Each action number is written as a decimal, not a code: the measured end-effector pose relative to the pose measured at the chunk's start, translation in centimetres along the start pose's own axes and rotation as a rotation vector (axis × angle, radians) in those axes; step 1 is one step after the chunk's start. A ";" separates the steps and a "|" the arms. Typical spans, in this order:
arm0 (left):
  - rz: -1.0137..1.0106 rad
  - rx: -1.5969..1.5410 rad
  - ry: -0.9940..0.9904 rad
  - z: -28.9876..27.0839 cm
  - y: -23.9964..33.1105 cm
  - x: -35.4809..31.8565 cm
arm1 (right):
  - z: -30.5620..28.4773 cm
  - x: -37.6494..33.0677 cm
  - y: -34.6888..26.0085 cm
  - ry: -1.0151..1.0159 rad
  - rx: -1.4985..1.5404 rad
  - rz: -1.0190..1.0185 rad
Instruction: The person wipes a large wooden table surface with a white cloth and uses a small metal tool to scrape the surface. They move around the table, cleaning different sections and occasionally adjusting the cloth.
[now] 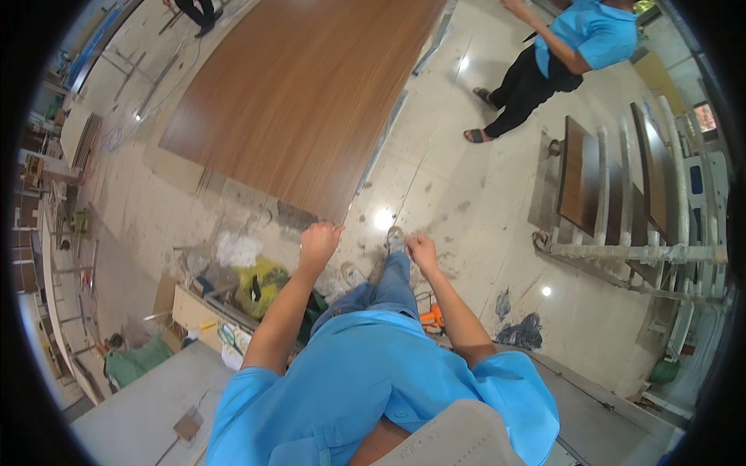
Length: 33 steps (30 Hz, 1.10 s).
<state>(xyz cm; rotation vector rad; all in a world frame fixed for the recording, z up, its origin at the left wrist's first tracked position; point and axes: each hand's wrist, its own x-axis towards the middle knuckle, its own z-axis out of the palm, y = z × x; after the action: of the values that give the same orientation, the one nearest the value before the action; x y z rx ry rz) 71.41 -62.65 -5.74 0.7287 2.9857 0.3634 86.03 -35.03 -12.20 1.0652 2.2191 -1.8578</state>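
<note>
Panel [303,101] lies far, its near corner beside the closed left hand [318,244], perhaps touching; right hand [422,255], also curled closed, hangs apart.

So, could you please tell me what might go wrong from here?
The large brown panel has its near corner close to the left hand, so a knock might scrape it.
The yellow bag lies left of the left shoe and could catch a step.
A co-worker stands right of the panel and might be bumped if it shifted.
</note>
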 end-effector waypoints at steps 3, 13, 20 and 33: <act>0.037 -0.053 0.047 -0.2 -0.2 0.0 | -2.0 -1.9 0.6 0.042 0.146 0.114; 0.096 -0.058 0.100 0.3 0.4 0.5 | -5.9 -4.0 1.7 0.248 0.125 0.130; -0.007 -0.176 0.025 -0.1 0.3 -0.2 | -5.7 -3.4 0.5 0.126 0.126 0.059; -0.530 -0.640 0.196 -5.3 -6.9 -6.3 | 3.2 -2.8 -15.6 0.005 0.253 -0.286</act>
<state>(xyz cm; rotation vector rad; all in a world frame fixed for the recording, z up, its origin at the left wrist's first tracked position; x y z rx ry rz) 73.36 -72.63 -2.30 -0.1601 2.7832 1.3004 78.71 -39.75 1.40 0.8138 2.2860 -2.3042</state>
